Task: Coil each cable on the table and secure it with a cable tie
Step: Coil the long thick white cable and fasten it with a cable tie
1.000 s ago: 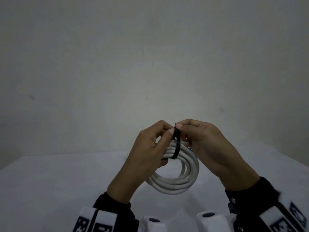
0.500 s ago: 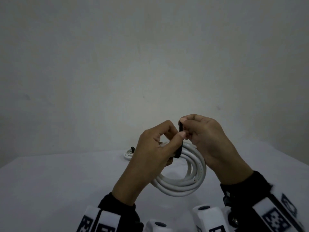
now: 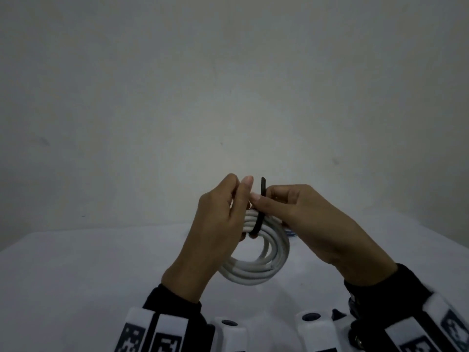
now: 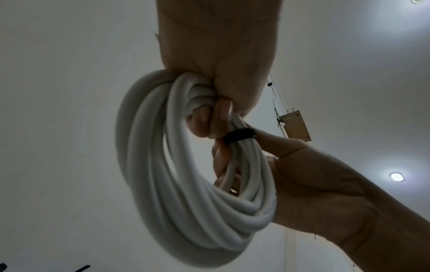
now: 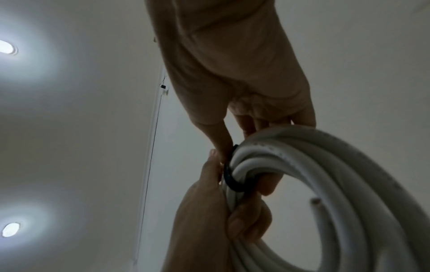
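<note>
Plain indoor room, bare wall (image 3: 228, 85), white table (image 3: 63, 275), recessed ceiling lights (image 5: 10, 229)

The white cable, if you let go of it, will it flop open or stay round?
The cable looks thick and springy, so it would probably try to uncoil. The black tie already wraps the loops, which should mostly hold them. Its tail sticks up, so it may not be fastened yet.
</note>
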